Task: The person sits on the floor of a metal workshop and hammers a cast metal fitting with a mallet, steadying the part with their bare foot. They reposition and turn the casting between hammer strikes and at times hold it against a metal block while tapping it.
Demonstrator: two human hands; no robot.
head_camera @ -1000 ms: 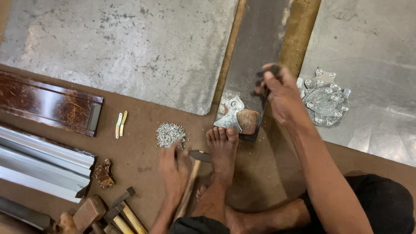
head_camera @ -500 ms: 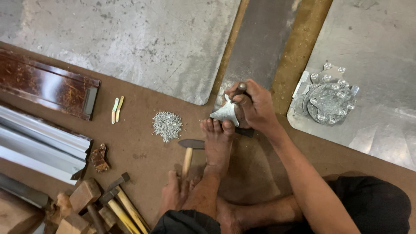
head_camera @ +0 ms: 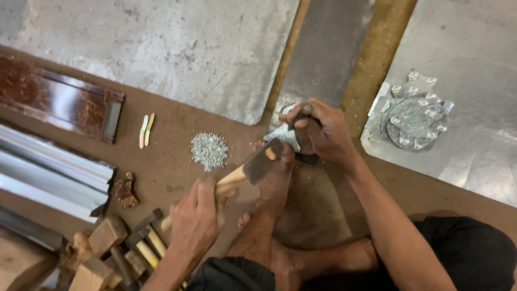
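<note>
Gripping the hammer (head_camera: 253, 168) w/ my left hand (head_camera: 195, 215), fingers wrapped round the wooden handle, steel head up by my toes. My right hand (head_camera: 323, 132) is curled tight on a small dark tool (head_camera: 301, 111), pinching it against a cut sheet-metal piece (head_camera: 285, 134) that sits just far of my bare foot (head_camera: 274, 172); can't tell exactly what kind of tool it is. Foot rests on the brown floor board (head_camera: 172, 167), toes touching the metal piece.

Left of the hammer head, near it, lies a small pile of silvery bits (head_camera: 209, 151). Further left, two little pale sticks (head_camera: 146, 129) side by side. Far left: a dark reddish channel section (head_camera: 59, 102), w/ shiny metal channels (head_camera: 48, 172) nearer me. Near-left corner holds more wooden-handled hammers (head_camera: 134, 248) & wood blocks (head_camera: 105, 237).

To the right, well apart from my hands, a round metal disc w/ cut tabs (head_camera: 414, 118) lies on a big metal sheet (head_camera: 474, 64). Another large grey sheet (head_camera: 188, 48) lies on the far side.
</note>
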